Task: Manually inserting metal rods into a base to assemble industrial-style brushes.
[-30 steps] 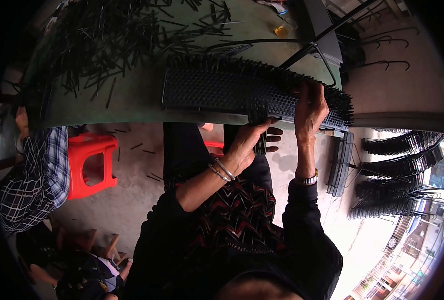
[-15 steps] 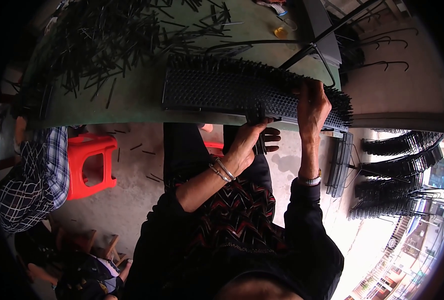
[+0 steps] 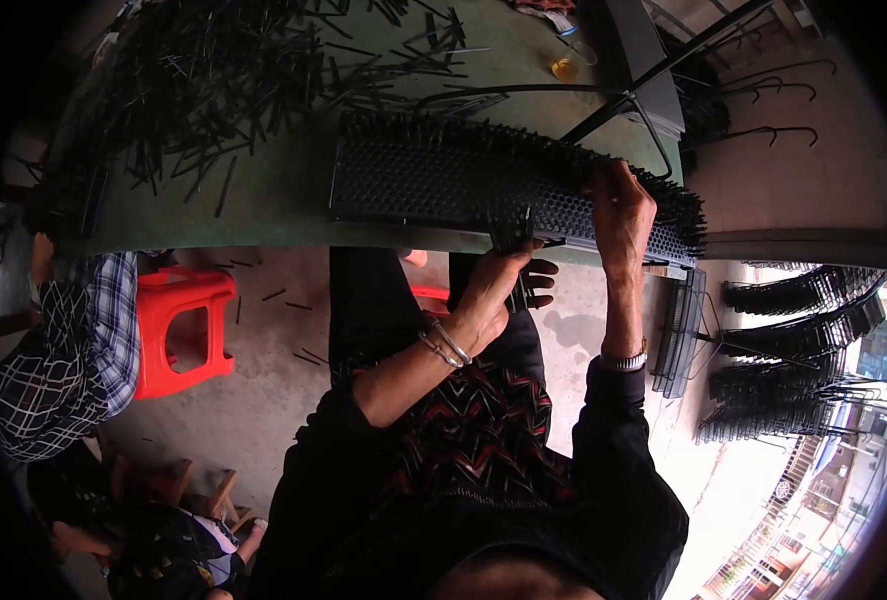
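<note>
A long black panel full of small holes [image 3: 404, 180] lies along the near edge of the green table, with dense rows of short black strips [image 3: 484, 135] standing up along its far side. In my left hand [image 3: 499, 285], below the panel's near edge, is a bundle of thin black strips [image 3: 510, 230], their ends pointing up over the panel. My right hand [image 3: 625, 218] is over the panel's right part, its fingertips pinched together at the edge of the standing strips. What those fingertips pinch is hidden.
Loose black strips [image 3: 234, 90] are heaped on the table's far left. A black metal rod frame [image 3: 629, 95] rises behind the panel. A red stool [image 3: 184, 330] and people sit at left; black wire racks [image 3: 804, 330] hang at right. A small yellow object [image 3: 564, 70] lies far back.
My right hand has shifted slightly left along the standing strips. My left hand stays nearly in place with its bundle.
</note>
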`<action>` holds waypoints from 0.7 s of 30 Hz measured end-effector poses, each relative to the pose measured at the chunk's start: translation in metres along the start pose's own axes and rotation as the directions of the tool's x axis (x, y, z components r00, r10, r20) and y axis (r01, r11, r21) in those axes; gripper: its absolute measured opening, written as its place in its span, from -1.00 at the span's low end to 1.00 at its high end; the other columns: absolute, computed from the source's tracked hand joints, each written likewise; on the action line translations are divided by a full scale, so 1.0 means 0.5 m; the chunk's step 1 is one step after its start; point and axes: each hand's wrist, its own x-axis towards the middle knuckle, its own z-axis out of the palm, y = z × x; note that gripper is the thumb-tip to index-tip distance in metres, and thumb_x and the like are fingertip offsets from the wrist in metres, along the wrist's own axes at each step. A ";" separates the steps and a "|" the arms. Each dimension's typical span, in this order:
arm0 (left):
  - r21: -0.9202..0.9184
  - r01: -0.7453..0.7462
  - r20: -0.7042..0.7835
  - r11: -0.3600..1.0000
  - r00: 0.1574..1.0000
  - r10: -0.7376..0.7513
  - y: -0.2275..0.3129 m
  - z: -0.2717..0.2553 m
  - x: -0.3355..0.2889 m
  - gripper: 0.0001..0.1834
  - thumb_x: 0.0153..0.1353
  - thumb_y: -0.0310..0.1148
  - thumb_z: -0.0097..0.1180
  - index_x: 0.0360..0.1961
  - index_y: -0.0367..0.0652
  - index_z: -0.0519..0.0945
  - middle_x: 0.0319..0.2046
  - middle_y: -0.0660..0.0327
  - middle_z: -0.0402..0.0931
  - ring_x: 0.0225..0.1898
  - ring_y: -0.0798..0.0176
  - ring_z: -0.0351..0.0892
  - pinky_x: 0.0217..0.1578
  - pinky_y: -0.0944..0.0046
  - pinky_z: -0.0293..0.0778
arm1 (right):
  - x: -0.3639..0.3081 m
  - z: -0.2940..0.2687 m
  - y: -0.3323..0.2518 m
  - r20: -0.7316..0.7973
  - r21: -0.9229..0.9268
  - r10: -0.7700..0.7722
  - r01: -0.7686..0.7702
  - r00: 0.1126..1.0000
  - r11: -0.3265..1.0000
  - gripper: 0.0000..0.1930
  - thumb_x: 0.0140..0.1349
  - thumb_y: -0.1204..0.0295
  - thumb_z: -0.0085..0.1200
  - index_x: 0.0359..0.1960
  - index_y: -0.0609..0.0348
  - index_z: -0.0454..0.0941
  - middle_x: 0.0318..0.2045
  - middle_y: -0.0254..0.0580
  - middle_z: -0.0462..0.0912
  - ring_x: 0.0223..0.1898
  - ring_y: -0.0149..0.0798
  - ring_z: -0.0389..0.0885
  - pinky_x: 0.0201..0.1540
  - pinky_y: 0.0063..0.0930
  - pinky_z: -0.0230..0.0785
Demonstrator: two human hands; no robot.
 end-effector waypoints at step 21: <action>-0.019 -0.085 0.050 0.996 0.995 0.086 -0.010 -0.003 -0.006 -0.77 0.32 -0.23 0.08 -0.20 -0.19 0.57 -0.50 0.16 0.59 -0.65 0.45 0.26 -0.61 0.43 0.24 | -0.024 0.012 0.000 -0.051 -0.449 -0.175 0.134 0.983 0.883 -0.83 0.21 0.33 0.13 -0.19 -0.03 0.68 -0.26 -0.22 0.59 -0.24 -0.10 0.57 -0.23 -0.27 0.41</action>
